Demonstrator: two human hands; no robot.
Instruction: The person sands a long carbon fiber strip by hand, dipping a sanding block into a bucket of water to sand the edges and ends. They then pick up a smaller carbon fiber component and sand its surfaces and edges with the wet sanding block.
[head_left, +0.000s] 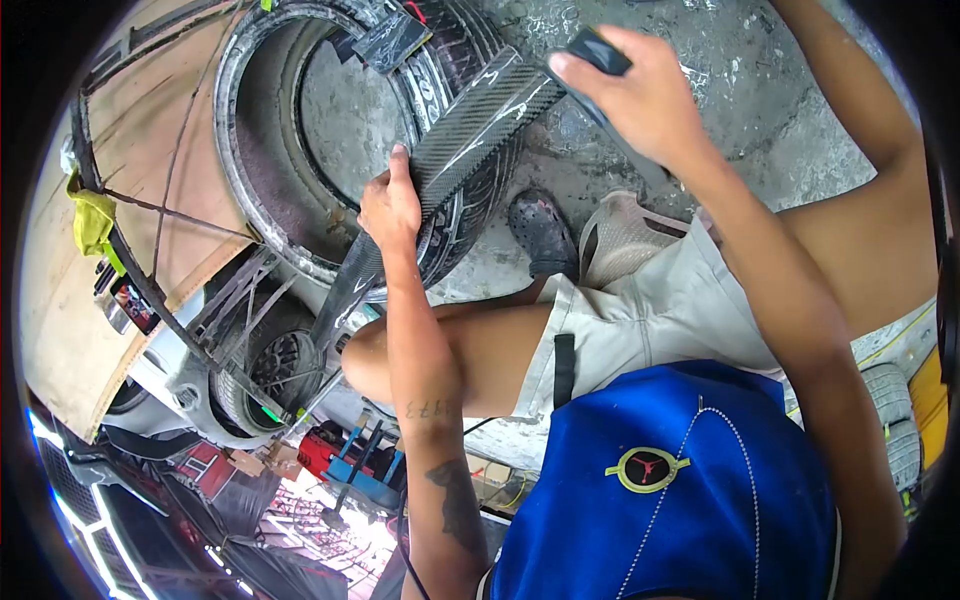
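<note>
A long, glossy carbon-fibre trim piece (pixel 485 115) lies slantwise across a tyre (pixel 470 235). My left hand (pixel 390 208) grips it near the middle, thumb up along its edge and the other fingers partly hidden. At its upper end, my right hand (pixel 650 95) is closed around a small black block (pixel 598 50). The block is at or just above the trim piece; contact cannot be made out. A dark strip runs down beneath my right hand, partly covered by it. Another dark, flat block (pixel 393 42) rests on the tyre's upper rim.
Concrete floor (pixel 740 60) surrounds the tyre. A black clog (pixel 543 232) is beside it, near a pale plastic stool (pixel 625 235). A metal-framed panel (pixel 150 130) with a yellow cloth (pixel 92 215) stands left. A wheel (pixel 280 365) and red-and-blue equipment (pixel 350 460) are lower left.
</note>
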